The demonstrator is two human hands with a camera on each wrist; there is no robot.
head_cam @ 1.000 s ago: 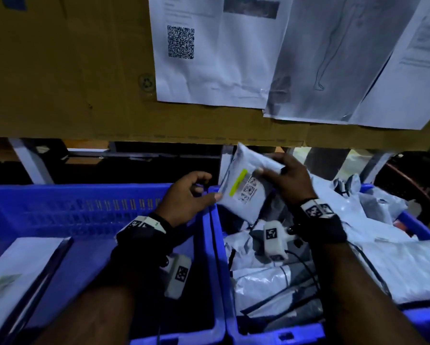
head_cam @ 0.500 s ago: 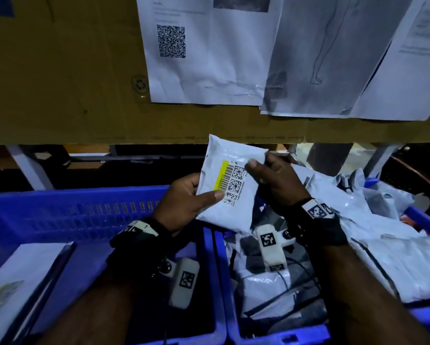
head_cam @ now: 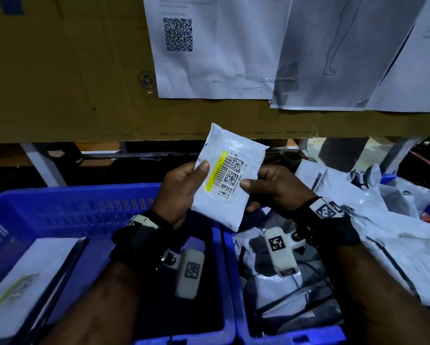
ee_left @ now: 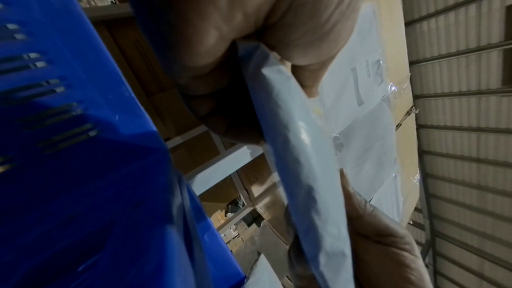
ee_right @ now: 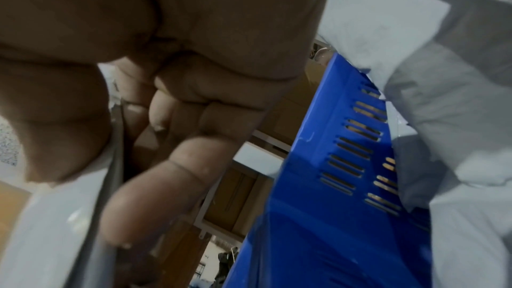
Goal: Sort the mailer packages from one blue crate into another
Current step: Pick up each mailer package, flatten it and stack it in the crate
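Two blue crates, side by side: left crate (head_cam: 67, 207) holds one flat white mailer (head_cam: 27, 280); right crate (head_cam: 293, 338) holds a heap of mailers (head_cam: 395, 247), number uncertain. One small white mailer (head_cam: 230, 175), label facing up, held above the crates' shared edge, left hand (head_cam: 181, 190) pinching its left side, right hand (head_cam: 276, 186) its right.

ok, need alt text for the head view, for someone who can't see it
Two hands, the left hand and the right hand, hold a small white mailer upright, barcode label facing the camera, above the gap between two blue crates. The right crate is heaped with white mailers; the left crate holds one flat package. Printed sheets hang on cardboard behind.
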